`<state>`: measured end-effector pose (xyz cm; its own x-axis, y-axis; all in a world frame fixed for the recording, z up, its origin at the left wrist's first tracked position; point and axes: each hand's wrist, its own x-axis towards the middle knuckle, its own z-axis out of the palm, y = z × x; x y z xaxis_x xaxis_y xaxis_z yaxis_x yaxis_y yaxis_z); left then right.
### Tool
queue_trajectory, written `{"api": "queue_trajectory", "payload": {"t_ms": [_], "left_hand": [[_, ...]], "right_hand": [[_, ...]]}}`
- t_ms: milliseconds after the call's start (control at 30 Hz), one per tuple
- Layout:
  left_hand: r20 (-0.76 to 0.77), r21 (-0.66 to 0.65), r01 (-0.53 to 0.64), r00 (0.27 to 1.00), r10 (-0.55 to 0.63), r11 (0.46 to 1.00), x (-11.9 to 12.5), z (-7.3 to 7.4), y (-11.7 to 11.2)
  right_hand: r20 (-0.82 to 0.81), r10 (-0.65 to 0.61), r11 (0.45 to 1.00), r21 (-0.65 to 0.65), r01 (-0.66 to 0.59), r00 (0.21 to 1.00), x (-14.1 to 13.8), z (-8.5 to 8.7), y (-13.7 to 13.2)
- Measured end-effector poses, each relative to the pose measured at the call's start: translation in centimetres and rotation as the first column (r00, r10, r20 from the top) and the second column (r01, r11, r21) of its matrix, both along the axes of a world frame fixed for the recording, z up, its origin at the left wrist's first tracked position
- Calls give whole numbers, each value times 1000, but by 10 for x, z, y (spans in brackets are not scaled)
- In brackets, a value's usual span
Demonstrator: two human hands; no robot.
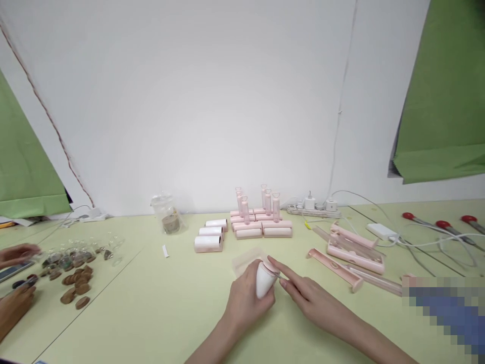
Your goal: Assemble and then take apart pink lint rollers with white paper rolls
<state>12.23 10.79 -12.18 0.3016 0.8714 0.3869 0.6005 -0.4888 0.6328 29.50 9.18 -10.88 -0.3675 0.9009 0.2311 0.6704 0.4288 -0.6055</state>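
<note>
The left hand [244, 298] is wrapping its grip around a small white roll [264, 283], fingers closed about the barrel, holding it just above the desk [159, 303] in front of the person. The right hand [306, 298] is reaching in from the right with the forefinger stretched out and touching the roll's near end. Its other fingers are lying loose, and whether that grip is pinching a thin edge or only pressing is hard to tell from here. A clear wrapper [246, 260] is lying just behind the roll.

The roll is looking light and papery, probably wound on a hollow core, so it is likely to dent under a hard squeeze. The firm ends seem the better place to hold it, as the outer layer may be tacky.

Farther back, more white rolls [209, 237] are lying beside a pink stack [261, 227], with pink handles [354, 247] off to the right. At the far left another person's hand [17, 253] is working near some brown discs [76, 288]
</note>
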Motion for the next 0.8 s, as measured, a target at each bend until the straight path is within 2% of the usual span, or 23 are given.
{"api": "queue_trajectory", "payload": {"t_ms": [133, 300, 400, 533, 633, 733, 800], "left_hand": [[114, -71, -1, 993, 9, 997, 6, 1, 1], [266, -54, -50, 962, 62, 997, 20, 8, 8], [345, -63, -74, 934, 91, 995, 32, 14, 16], [379, -71, -62, 922, 85, 996, 43, 19, 24], [378, -132, -42, 921, 90, 990, 47, 16, 24], [359, -146, -65, 926, 115, 987, 51, 11, 22], [362, -94, -130, 919, 156, 987, 55, 7, 19]], "right_hand": [[-113, -7, 999, 48, 12, 994, -6, -4, 3], [-214, -50, 989, 129, 79, 976, -5, -10, 14], [-233, -105, 976, 161, 145, 967, 0, -7, 23], [-170, -153, 969, 168, 181, 974, 12, 7, 28], [-74, -167, 972, 153, 177, 983, 19, 13, 26], [-34, -193, 960, 199, 196, 981, 20, 5, 26], [27, -266, 939, 235, 252, 964, 20, -3, 29]]}}
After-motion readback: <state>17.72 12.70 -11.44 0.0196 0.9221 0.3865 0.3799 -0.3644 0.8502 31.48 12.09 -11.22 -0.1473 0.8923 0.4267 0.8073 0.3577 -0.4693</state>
